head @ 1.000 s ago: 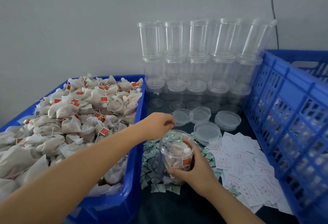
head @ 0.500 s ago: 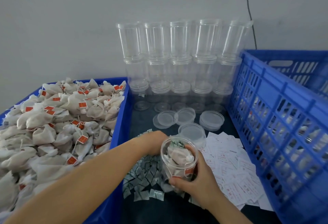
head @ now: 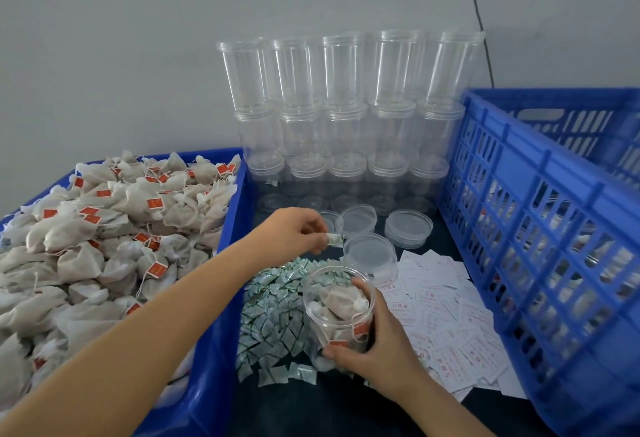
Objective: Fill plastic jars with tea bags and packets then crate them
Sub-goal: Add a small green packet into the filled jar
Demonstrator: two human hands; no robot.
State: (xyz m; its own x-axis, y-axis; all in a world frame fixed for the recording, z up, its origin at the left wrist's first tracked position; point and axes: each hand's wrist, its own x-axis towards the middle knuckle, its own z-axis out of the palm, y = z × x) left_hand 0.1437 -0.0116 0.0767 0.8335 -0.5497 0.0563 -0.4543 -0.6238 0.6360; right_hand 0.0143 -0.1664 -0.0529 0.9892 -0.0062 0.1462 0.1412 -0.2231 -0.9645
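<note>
My right hand (head: 377,350) grips a clear plastic jar (head: 337,305) stuffed with beige tea bags, standing it open on the dark table. My left hand (head: 294,230) hovers above and behind the jar, pinching a small green-and-white packet (head: 334,239) between its fingertips. More such packets (head: 273,312) lie in a heap left of the jar. A blue bin (head: 221,298) on the left holds a large pile of tea bags (head: 104,229) with red tags.
Empty clear jars (head: 346,107) are stacked in rows against the wall. Loose clear lids (head: 408,227) lie in front of them. White paper slips (head: 450,315) spread right of the jar. A tall blue slatted crate (head: 540,229) stands at the right, with filled jars inside.
My left hand dipped to the packet heap, then rose with one packet pinched, now above the jar. The right hand kept hold of the jar.
</note>
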